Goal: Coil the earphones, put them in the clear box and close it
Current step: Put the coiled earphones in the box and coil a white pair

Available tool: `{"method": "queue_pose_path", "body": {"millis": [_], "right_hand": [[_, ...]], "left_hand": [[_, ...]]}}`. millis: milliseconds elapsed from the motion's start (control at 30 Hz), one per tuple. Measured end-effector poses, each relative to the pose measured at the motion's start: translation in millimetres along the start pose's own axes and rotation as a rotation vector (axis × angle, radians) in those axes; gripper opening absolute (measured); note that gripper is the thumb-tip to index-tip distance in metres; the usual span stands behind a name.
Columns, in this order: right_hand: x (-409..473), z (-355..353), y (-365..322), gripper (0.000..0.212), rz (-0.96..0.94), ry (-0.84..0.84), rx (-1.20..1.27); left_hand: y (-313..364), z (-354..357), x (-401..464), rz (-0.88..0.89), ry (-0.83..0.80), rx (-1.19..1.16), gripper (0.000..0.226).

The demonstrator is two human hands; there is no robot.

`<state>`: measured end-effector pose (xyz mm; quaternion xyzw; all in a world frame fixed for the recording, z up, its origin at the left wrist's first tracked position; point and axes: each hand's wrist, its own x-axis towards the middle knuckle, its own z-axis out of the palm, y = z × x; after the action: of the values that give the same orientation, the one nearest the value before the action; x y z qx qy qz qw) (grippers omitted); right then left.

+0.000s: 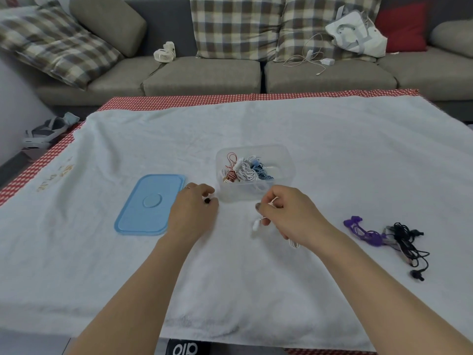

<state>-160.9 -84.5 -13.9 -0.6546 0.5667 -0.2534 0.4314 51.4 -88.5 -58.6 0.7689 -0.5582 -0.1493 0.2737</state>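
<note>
The clear box [286, 160] stands open in the middle of the white towel, holding coiled red, white and blue earphones [245, 171]. Just in front of it, my right hand [289, 213] grips white earphones [256, 224]; an earbud hangs below my fingers and a loop of cord shows under my wrist. My left hand [192, 211] hovers to the left of the box, fingers curled, with a small dark tip showing at the fingertips; whether it pinches anything I cannot tell. The blue lid [148, 204] lies flat to the left of my left hand.
Purple earphones [363, 230] and tangled black earphones [407, 245] lie on the towel [256, 124] to the right. Behind the table is a sofa with checked cushions, a small fan [165, 52], a white charger cable [314, 57] and a white bag [358, 32].
</note>
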Motion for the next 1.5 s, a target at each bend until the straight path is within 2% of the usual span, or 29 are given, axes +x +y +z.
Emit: {"method": "queue_pose_path", "body": {"millis": [133,267,367,433,633,800,967,1500], "right_hand": [[3,5,-1,0.011,-0.008,-0.020,-0.021],[5,5,-2,0.022,0.011,-0.023,0.030],[5,2,-2,0.013,0.011,0.025,0.081],[5,-1,-2,0.006,0.013,0.057,0.123],[0,-8,-7,0.008,-0.021,0.107,0.325],[-6,-11,-13,0.011,0.009,0.047,0.532],[-8,-10,-15,0.012,0.021,0.039,0.524],[-8,-13,-14,0.006,-0.030,0.076,0.461]], "left_hand": [[3,7,4,-0.007,0.004,0.045,0.022],[6,7,5,-0.001,0.020,0.075,0.016],[8,2,5,0.024,0.044,0.049,0.013],[11,-2,2,0.025,0.040,-0.033,0.009],[28,-22,-21,0.008,0.000,-0.319,0.010],[55,-30,-49,0.085,-0.124,-0.561,0.008],[64,-32,-54,0.100,-0.180,-0.639,0.009],[68,-30,-54,0.130,-0.196,-0.639,0.012]]}}
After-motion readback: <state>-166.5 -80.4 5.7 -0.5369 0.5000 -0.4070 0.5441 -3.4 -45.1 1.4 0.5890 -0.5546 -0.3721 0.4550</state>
